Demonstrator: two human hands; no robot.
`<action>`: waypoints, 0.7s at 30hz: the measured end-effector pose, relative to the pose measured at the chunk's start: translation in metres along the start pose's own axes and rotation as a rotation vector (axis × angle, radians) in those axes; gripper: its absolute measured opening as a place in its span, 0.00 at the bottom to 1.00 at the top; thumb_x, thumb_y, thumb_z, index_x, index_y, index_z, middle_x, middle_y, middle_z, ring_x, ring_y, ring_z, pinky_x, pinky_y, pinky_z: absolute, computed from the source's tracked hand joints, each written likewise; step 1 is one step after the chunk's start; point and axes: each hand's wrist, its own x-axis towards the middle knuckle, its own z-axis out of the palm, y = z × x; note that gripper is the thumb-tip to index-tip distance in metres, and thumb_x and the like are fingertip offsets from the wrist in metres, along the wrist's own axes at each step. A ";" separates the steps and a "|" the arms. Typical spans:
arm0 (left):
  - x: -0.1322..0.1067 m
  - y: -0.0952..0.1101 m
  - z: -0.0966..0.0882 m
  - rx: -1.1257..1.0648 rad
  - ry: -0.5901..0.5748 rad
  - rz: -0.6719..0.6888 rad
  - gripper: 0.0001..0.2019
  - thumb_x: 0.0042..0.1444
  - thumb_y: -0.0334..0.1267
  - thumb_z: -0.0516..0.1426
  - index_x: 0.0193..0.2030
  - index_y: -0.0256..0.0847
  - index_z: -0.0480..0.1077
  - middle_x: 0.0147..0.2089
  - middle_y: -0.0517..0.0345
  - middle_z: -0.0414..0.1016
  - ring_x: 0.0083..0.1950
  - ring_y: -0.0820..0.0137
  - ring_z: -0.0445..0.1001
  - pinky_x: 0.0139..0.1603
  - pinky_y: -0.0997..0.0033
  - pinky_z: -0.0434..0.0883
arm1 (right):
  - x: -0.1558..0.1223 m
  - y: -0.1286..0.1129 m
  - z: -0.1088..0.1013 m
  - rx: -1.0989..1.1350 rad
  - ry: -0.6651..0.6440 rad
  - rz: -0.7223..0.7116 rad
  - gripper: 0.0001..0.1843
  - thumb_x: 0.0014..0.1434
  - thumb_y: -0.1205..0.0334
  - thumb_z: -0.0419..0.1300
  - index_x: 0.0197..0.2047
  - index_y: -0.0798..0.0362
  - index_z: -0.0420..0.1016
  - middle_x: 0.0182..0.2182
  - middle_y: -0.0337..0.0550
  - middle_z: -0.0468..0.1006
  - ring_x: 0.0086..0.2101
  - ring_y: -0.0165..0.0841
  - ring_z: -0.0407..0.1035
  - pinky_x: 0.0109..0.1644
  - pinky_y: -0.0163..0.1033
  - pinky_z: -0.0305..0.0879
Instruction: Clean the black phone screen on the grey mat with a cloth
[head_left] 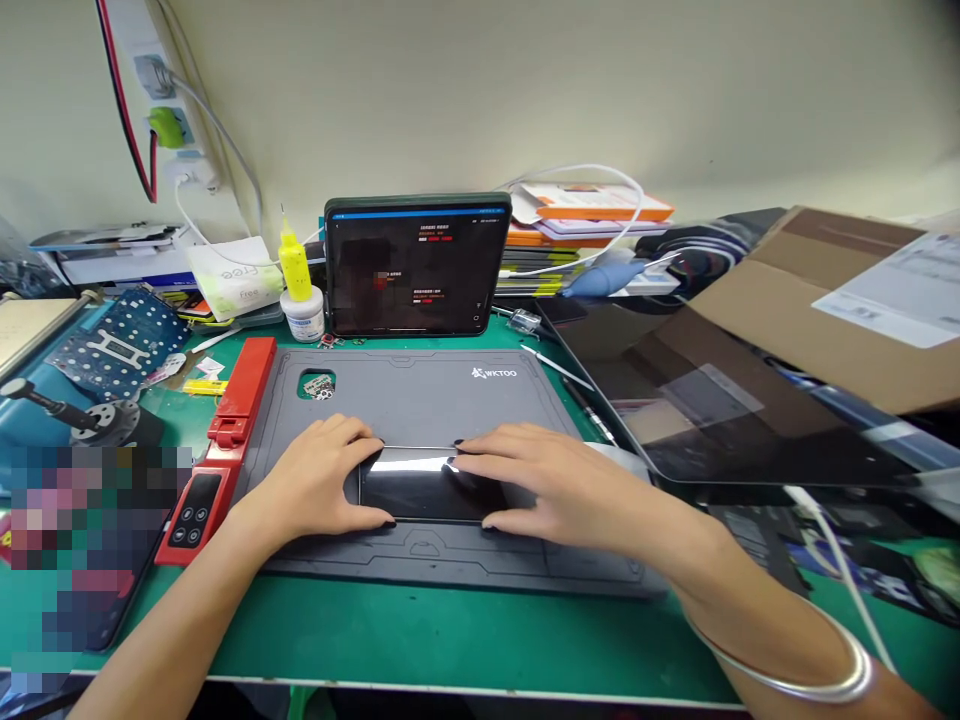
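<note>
Glossy black glass panel [427, 487] lies under the fingertips of the spread left hand [311, 480] and right hand [540, 480], on a grey rubber mat [420, 400]; uneven pressure could slide or crack it.

We face a plain cream wall [465, 90], softly and evenly lit. At its left, a white power strip [161, 110] is fixed to it, with plugs in its sockets and a red-and-black cable [124, 100] running down beside it. Below, our green-topped bench [450, 630] meets the wall, with a stack of books and papers [585, 240] at the back.
</note>
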 end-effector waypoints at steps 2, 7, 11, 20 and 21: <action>0.000 0.000 0.000 -0.006 0.005 -0.008 0.28 0.47 0.49 0.69 0.52 0.39 0.71 0.51 0.49 0.72 0.51 0.57 0.70 0.53 0.57 0.70 | 0.000 0.001 0.001 -0.014 0.010 -0.007 0.27 0.49 0.67 0.73 0.53 0.50 0.76 0.51 0.48 0.77 0.45 0.43 0.72 0.48 0.49 0.71; -0.001 0.001 0.002 -0.012 0.011 -0.015 0.28 0.47 0.49 0.69 0.52 0.37 0.72 0.51 0.48 0.73 0.51 0.57 0.71 0.53 0.57 0.70 | 0.001 0.003 0.002 -0.027 0.028 -0.032 0.24 0.49 0.66 0.74 0.50 0.49 0.79 0.50 0.48 0.77 0.44 0.43 0.72 0.46 0.48 0.72; -0.002 0.002 0.002 -0.005 0.002 -0.020 0.28 0.49 0.49 0.68 0.53 0.37 0.71 0.51 0.49 0.72 0.50 0.57 0.71 0.52 0.56 0.71 | -0.001 0.002 0.004 -0.036 0.059 -0.055 0.21 0.49 0.66 0.74 0.48 0.49 0.80 0.50 0.47 0.77 0.43 0.43 0.72 0.46 0.48 0.72; -0.003 0.002 0.002 0.003 -0.002 -0.021 0.28 0.50 0.48 0.68 0.54 0.36 0.70 0.51 0.49 0.72 0.50 0.58 0.71 0.51 0.57 0.71 | -0.004 0.000 0.001 -0.048 0.103 -0.081 0.23 0.49 0.67 0.74 0.49 0.50 0.78 0.50 0.48 0.77 0.45 0.44 0.72 0.46 0.48 0.72; -0.003 0.002 0.002 0.002 0.000 -0.019 0.28 0.49 0.48 0.68 0.53 0.36 0.70 0.51 0.49 0.72 0.50 0.58 0.71 0.51 0.57 0.71 | -0.004 0.000 0.000 -0.046 0.102 -0.079 0.23 0.50 0.67 0.73 0.50 0.50 0.78 0.50 0.48 0.77 0.45 0.44 0.72 0.46 0.48 0.72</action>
